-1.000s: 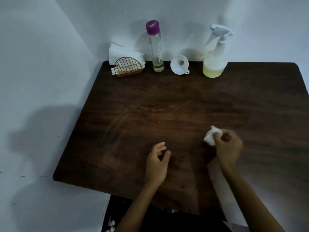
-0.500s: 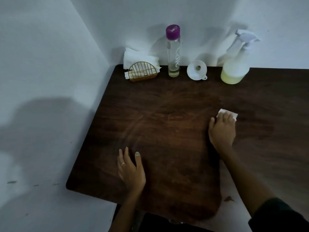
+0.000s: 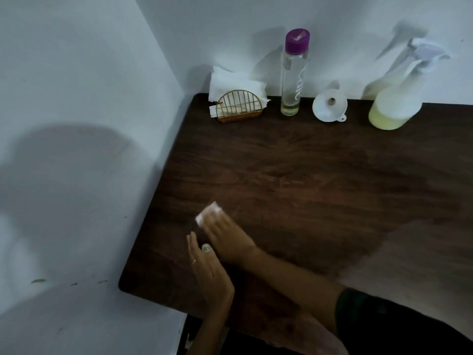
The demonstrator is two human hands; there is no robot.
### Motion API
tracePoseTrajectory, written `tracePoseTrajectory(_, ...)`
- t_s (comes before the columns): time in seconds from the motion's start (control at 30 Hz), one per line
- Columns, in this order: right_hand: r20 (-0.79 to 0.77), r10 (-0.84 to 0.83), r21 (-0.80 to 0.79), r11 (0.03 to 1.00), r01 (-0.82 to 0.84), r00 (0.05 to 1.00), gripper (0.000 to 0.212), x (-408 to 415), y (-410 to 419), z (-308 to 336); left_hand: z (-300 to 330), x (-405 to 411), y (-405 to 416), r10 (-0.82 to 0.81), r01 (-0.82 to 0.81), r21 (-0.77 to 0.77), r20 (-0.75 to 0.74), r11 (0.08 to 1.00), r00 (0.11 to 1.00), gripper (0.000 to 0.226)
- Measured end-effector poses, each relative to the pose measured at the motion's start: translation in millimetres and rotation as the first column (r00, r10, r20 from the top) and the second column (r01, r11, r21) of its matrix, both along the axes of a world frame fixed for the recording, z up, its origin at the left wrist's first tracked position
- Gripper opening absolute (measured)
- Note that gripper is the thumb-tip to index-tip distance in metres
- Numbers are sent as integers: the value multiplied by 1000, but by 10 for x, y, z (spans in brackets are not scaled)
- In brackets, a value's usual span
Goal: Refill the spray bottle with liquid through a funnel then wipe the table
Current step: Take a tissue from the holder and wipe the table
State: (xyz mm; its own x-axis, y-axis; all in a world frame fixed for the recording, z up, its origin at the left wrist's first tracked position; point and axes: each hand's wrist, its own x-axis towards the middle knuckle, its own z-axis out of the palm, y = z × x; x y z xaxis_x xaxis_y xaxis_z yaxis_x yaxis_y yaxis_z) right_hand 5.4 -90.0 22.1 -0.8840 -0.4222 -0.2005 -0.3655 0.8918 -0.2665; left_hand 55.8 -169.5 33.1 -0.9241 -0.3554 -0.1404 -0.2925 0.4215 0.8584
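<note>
A folded white tissue [image 3: 208, 212] lies near the left edge of the dark wooden table [image 3: 307, 201], pressed flat under the right hand's [image 3: 227, 242] straight fingers to wipe. The left hand [image 3: 208, 274] rests open just beside it, probably for steadiness. Spray bottle [image 3: 395, 103], funnel [image 3: 329, 105] and purple-capped bottle [image 3: 293, 73] stand at the back wall, seemingly clear of the wiping.

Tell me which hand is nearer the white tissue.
Right. The right hand presses flat on the tissue; the left hand rests on the table just behind, not touching it.
</note>
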Motion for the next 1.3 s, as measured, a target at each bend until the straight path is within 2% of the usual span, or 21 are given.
tracePoseTrajectory(0.07,-17,230,150,963,-225,973,67,281,-27,-66,-2,-15,-34,30,-30,35,26,999,999,60)
tracePoseTrajectory(0.17,-22,219,66,974,-217,976,72,328,482,-96,57,-10,-31,6,-6,14,2,1000,1000,60)
tracePoseTrajectory(0.23,-43,66,30,997,-65,997,75,169,1020,3,76,4,-13,-16,16,-18,-17,1000,1000,67)
tracePoseTrajectory(0.3,-30,-163,32,986,163,986,81,-26,1666,90,68,3,11,-24,24,-35,-12,999,1000,70)
tracePoseTrajectory(0.37,-22,-409,66,910,409,912,85,-138,2315,132,57,0,39,-24,24,-62,4,998,1000,74)
tracePoseTrajectory(0.43,11,-626,158,771,617,779,79,-157,2801,136,35,2,50,-23,24,-97,12,995,1000,77)
tracePoseTrajectory(0.5,34,-742,214,660,721,669,82,-148,2851,119,14,15,44,-21,22,-133,14,991,1000,82)
tracePoseTrajectory(0.57,34,-761,183,642,745,647,87,-139,2480,120,0,51,42,-23,26,-136,20,990,1000,86)
tracePoseTrajectory(0.63,1,-645,68,763,643,764,89,10,1916,123,14,85,71,-29,31,-133,21,991,999,85)
tracePoseTrajectory(0.7,2,-427,-73,902,426,904,90,372,1273,102,40,112,93,-41,43,-131,15,991,999,83)
tracePoseTrajectory(0.77,11,-144,-95,985,144,990,89,849,714,64,29,126,105,-53,54,-143,12,988,999,83)
tracePoseTrajectory(0.83,-32,134,-13,991,-134,990,91,1218,451,-6,23,135,117,-50,55,-139,41,989,998,78)
tracePoseTrajectory(0.87,-28,220,22,975,-219,975,90,1292,478,-22,20,136,130,-49,57,-140,63,988,997,71)
tracePoseTrajectory(0.93,-55,272,70,961,-268,961,79,1199,750,-22,26,143,169,-55,68,-145,93,987,994,59)
tracePoseTrajectory(1.0,-71,154,11,988,-154,985,73,933,1195,70,39,169,191,-82,94,-161,80,982,993,63)
tracePoseTrajectory(1.03,-66,43,-34,998,-45,997,72,773,1478,131,47,187,198,-94,106,-167,77,980,993,66)
tracePoseTrajectory(1.1,-43,-219,-6,976,219,975,79,534,2130,217,34,230,206,-113,127,-171,87,977,990,62)
tracePoseTrajectory(1.17,-57,-461,86,881,465,885,97,416,2832,237,30,272,229,-126,143,-178,102,973,987,59)
tracePoseTrajectory(1.2,-42,-582,119,804,583,812,100,428,3116,244,32,301,245,-132,151,-182,112,972,985,57)
tracePoseTrajectory(1.27,20,-723,171,683,710,691,97,466,3390,209,43,339,259,-137,160,-182,132,970,982,53)
tracePoseTrajectory(1.3,29,-752,174,653,737,659,96,469,3352,174,52,350,261,-140,165,-187,137,968,981,52)
